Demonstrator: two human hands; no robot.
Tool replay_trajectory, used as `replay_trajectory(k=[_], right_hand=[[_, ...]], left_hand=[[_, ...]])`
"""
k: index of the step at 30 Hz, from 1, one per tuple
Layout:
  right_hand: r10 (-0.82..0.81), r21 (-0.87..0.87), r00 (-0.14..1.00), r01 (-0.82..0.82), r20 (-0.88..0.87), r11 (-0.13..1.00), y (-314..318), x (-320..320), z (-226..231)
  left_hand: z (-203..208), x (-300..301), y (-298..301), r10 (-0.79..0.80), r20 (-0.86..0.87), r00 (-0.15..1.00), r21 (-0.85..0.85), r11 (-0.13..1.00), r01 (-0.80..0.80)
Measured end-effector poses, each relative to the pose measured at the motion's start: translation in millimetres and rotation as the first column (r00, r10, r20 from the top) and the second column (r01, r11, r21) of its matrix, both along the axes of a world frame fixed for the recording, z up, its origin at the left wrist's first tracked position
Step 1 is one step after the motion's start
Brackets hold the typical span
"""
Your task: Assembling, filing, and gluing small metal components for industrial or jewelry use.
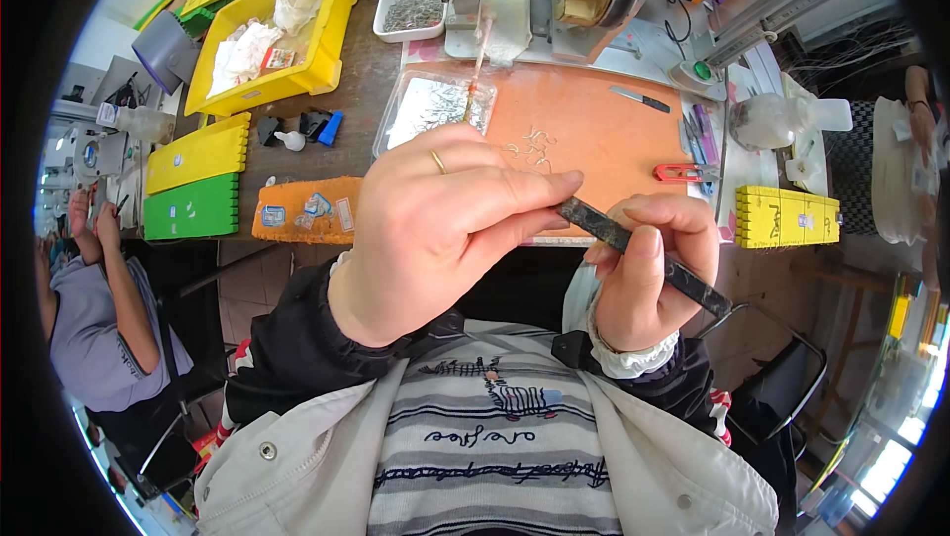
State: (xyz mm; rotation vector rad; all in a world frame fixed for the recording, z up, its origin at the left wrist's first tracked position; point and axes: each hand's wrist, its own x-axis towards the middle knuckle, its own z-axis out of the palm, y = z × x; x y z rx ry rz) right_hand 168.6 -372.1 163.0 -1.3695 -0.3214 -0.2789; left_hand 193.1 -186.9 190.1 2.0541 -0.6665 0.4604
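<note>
Here, the right hand [665, 264] is gripping a black bar [697, 288] between thumb and curled fingers, while the left hand [426, 229] is pinching its left end between thumb and fingertip. The bar is slanting in front of the chest, near the table's edge. Beyond, small wires [537, 145] are lying on an orange mat [599, 120], and a knife [638, 97] is resting near its far right corner.

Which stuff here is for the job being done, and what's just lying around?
Seems part of the job:
black bar, held now
curved silver wires, close by
orange mat under the wires

Seems to be just lying around:
knife
red-handled tool
yellow bin
yellow slotted board
</note>
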Motion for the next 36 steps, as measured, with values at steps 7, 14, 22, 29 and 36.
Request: replay_trajectory(k=[7, 14, 22, 29, 36], right_hand=[[0.03, -0.082, 0.998, -0.026, 0.048, 0.996, -1.5, -3.5, -6.9], [0.062, -0.185, 0.998, -0.059, 0.015, 0.981, 3.7, -2.2, -4.5], [0.131, 0.108, 0.986, -0.12, -0.102, 0.987, 6.5, 19.5, -12.5], [0.066, -0.087, 0.965, -0.091, -0.254, 0.992, -0.6, -0.5, -3.2], [0.082, -0.211, 0.987, -0.11, -0.137, 0.971, -1.9, -8.1, -0.2]], left_hand=[[-2.5, -8.1, 0.7, -0.028, -0.206, 0.978, -0.145, 0.989, -0.002], [6.8, -4.6, 5.7, 0.153, -0.253, 0.955, -0.487, 0.833, -0.263], [2.5, -10.9, -2.7, 0.02, 0.069, 0.997, -0.133, 0.991, -0.011], [6.5, -13.0, -24.5, 0.114, -0.031, 0.993, -0.001, 0.993, -0.114], [4.2, -20.0, -16.5, 0.019, -0.003, 1.0, -0.031, 0.999, -0.019]])
